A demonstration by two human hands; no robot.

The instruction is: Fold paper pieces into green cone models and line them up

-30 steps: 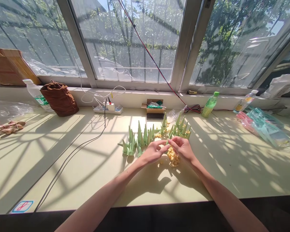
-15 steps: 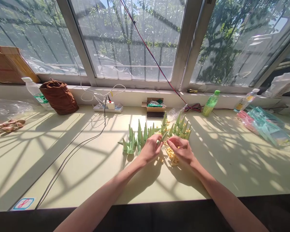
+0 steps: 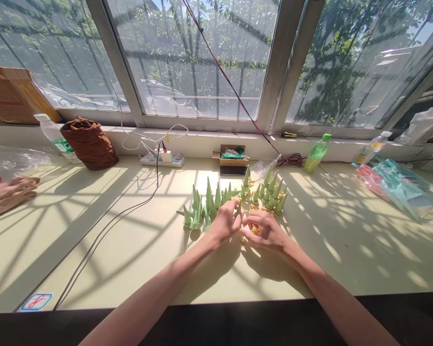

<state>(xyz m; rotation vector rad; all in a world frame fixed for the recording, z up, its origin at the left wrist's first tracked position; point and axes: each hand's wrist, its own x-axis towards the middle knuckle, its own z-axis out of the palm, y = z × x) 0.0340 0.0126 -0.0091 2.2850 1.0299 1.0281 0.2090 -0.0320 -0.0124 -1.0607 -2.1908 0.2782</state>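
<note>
Our right hand (image 3: 270, 230) has come down and in towards us since the earlier frame, and the pale green, cone-shaped piece, probably plastic, (image 3: 239, 207) in our left hand (image 3: 223, 223) has turned more upright. A co-worker's hand (image 3: 9, 194) has also come into view at the far left, well apart from ours.

Our left hand pinches that one cone near the middle of the counter (image 3: 130, 269), between two groups of similar pieces. Our right hand is half curled, its thumb and forefinger bent towards the cone's lower end, just above a small heap of loose yellow pieces (image 3: 257, 230). We cannot tell whether a yellow piece sits between those fingertips.

As for how far we are, we judge the work to be partway along. In the right-hand group of green cones (image 3: 273, 187), mostly standing tip up, yellow bits show beside and between the bases. In the left-hand group of green cones (image 3: 197, 214), where one lies on its side, we see no yellow. That difference may separate handled cones from unhandled ones, but we cannot be sure. The cone in our grip looks unfinished to us, and the loose yellow pieces are not used up.
</note>
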